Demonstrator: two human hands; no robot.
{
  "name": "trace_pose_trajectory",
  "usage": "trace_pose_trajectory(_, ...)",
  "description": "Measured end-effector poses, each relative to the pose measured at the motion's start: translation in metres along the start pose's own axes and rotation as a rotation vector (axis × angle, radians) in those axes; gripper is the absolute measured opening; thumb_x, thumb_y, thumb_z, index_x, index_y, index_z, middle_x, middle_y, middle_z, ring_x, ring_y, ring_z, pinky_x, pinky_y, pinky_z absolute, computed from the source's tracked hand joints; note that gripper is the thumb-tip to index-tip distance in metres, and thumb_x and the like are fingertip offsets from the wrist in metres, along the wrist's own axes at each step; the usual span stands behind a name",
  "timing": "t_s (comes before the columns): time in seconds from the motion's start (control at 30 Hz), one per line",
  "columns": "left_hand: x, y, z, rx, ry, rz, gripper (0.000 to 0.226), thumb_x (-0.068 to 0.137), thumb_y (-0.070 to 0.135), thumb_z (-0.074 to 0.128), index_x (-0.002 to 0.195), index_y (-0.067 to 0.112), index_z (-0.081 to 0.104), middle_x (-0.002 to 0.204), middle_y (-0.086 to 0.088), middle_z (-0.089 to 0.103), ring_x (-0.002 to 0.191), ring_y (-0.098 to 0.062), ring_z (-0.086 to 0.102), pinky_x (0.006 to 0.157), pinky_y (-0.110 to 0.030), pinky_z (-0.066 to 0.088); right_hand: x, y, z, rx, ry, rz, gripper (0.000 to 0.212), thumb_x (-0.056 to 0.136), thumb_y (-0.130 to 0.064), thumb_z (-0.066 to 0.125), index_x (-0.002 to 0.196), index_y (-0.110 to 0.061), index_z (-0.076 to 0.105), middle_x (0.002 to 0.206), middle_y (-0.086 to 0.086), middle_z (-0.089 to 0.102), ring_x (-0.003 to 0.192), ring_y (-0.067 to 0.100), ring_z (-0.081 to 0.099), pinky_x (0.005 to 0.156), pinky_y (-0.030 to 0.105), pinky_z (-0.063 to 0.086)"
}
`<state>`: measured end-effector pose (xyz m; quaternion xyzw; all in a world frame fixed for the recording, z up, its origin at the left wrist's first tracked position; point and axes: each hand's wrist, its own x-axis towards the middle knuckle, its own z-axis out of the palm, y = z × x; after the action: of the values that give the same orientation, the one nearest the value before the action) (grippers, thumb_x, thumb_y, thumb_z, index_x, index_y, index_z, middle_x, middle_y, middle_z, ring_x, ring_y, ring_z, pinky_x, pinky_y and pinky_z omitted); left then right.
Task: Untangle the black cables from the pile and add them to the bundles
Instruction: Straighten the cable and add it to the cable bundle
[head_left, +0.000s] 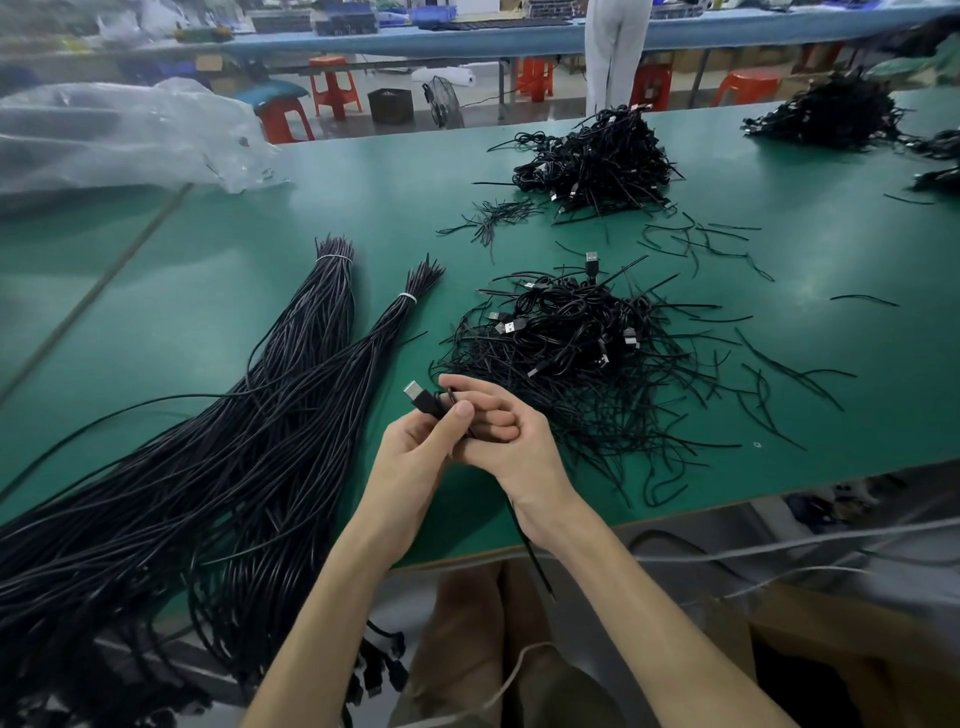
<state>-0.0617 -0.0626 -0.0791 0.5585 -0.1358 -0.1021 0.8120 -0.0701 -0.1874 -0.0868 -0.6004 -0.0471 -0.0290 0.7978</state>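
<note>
Both hands meet just in front of the tangled pile of black cables (576, 353) on the green table (260, 218). My left hand (415, 447) grips a black cable by its USB plug (420, 397), thumb pressed on top. My right hand (498, 436) curls round the same cable beside it, and the cable's tail (535, 561) hangs below my right wrist past the table edge. Two tied bundles of straight black cables lie to the left: a big one (311, 322) and a thinner one (384, 332), each with a white band.
A second cable pile (597, 161) sits further back, a third (831, 114) at the far right. Loose black ties (727, 244) are scattered about. A clear plastic bag (114, 140) lies at the left rear. Orange stools and a person's legs (615, 52) are beyond the table.
</note>
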Motion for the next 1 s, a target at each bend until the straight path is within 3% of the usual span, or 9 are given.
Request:
trace_pose_trajectory(0.1, -0.0008, -0.0009, 0.0014, 0.039, 0.014, 0.026, 0.033, 0.099, 0.035, 0.065, 0.111, 0.006, 0.077, 0.107, -0.024, 0.075, 0.106, -0.037, 0.072, 0.095, -0.033, 0.056, -0.0012, -0.0016, 0.0002, 0.025, -0.002, 0.005, 0.058, 0.083, 0.017, 0.064, 0.123, -0.023, 0.073, 0.115, 0.01, 0.076, 0.113, 0.025, 0.071, 0.097, 0.037, 0.058)
trace_pose_trajectory(0.3, -0.0016, -0.001, 0.0025, 0.07, 0.046, 0.025, 0.024, 0.099, 0.029, 0.065, 0.106, 0.01, 0.079, 0.102, -0.022, 0.076, 0.099, -0.033, 0.074, 0.091, -0.03, 0.057, -0.0005, 0.0, 0.0002, -0.002, -0.034, -0.01, 0.058, 0.084, 0.016, 0.066, 0.126, -0.025, 0.071, 0.116, 0.01, 0.075, 0.115, 0.028, 0.07, 0.102, 0.042, 0.056)
trace_pose_trajectory(0.47, -0.0029, -0.0017, 0.0022, 0.056, 0.074, -0.035, 0.021, 0.096, 0.021, 0.063, 0.1, 0.011, 0.081, 0.101, -0.02, 0.077, 0.095, -0.027, 0.076, 0.086, -0.026, 0.058, 0.0, 0.0021, 0.0009, -0.086, -0.029, -0.037, 0.049, 0.081, 0.008, 0.072, 0.114, -0.028, 0.073, 0.109, 0.006, 0.077, 0.107, 0.022, 0.073, 0.093, 0.03, 0.058)
trace_pose_trajectory(0.67, -0.0033, -0.0007, 0.0033, 0.037, 0.086, 0.016, 0.024, 0.091, 0.028, 0.071, 0.101, 0.008, 0.079, 0.1, -0.02, 0.076, 0.096, -0.029, 0.073, 0.09, -0.032, 0.057, -0.0003, 0.0027, 0.0, -0.045, 0.034, -0.089, 0.039, 0.085, 0.001, 0.073, 0.112, -0.027, 0.073, 0.109, 0.004, 0.076, 0.105, 0.019, 0.072, 0.09, 0.027, 0.057)
trace_pose_trajectory(0.9, -0.0057, -0.0037, -0.0007, 0.097, 0.149, 0.115, 0.017, 0.094, 0.02, 0.072, 0.104, 0.009, 0.08, 0.102, -0.02, 0.077, 0.1, -0.034, 0.074, 0.09, -0.033, 0.058, 0.0018, 0.0046, -0.0012, -0.084, 0.031, -0.099, 0.043, 0.085, 0.004, 0.072, 0.119, -0.022, 0.073, 0.116, 0.004, 0.074, 0.113, 0.02, 0.069, 0.099, 0.037, 0.057)
trace_pose_trajectory(1.0, -0.0063, -0.0049, -0.002, 0.07, 0.173, 0.111, 0.018, 0.089, 0.016, 0.072, 0.1, 0.005, 0.08, 0.1, -0.022, 0.077, 0.097, -0.031, 0.074, 0.088, -0.031, 0.058, 0.0018, 0.0062, -0.0015, -0.118, 0.029, -0.103, 0.048, 0.083, 0.006, 0.072, 0.12, -0.026, 0.073, 0.114, 0.002, 0.074, 0.11, 0.018, 0.069, 0.095, 0.031, 0.057)
